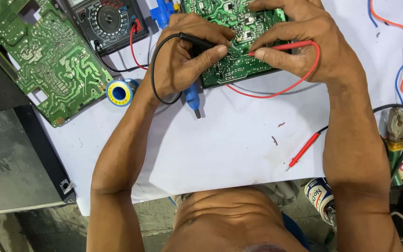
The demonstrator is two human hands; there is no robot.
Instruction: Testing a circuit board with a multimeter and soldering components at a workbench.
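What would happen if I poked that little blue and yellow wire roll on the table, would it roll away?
The solder spool seems to lie flat on its side beside the left hand, so a poke would probably slide it, not roll it. Stood on its round rim, it likely would roll. Being small but wound with metal wire, it is probably heavy for its size.

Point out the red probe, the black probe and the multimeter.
red probe [281,46], head view, on its red shaft under the right hand's fingers.
black probe [197,41], head view, on its black body held by the left hand.
multimeter [108,21], head view, on its round dial.
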